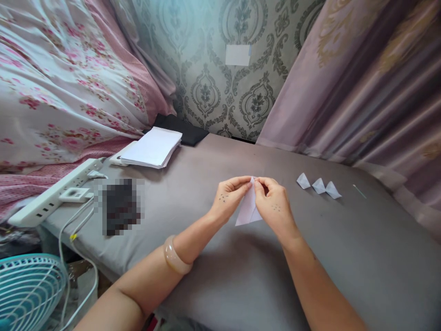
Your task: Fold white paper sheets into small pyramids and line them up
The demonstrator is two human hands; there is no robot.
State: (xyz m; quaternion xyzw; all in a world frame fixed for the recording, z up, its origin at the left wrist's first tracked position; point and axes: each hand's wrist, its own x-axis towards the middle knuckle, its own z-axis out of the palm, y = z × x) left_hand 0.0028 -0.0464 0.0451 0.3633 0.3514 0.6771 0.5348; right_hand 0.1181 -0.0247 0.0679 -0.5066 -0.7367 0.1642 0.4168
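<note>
Here, from the left, one stack of blank sheets (151,148) waits on the grey counter (344,257), so much is likely left to fold. At the middle the left hand (229,198) and right hand (274,204) meet, the fingers of both pinched on the top corner of one half-folded paper (248,209) held just above the counter. To the right lie three finished folded pieces (319,185) in a row, beside one thin green stick (359,191).
</note>
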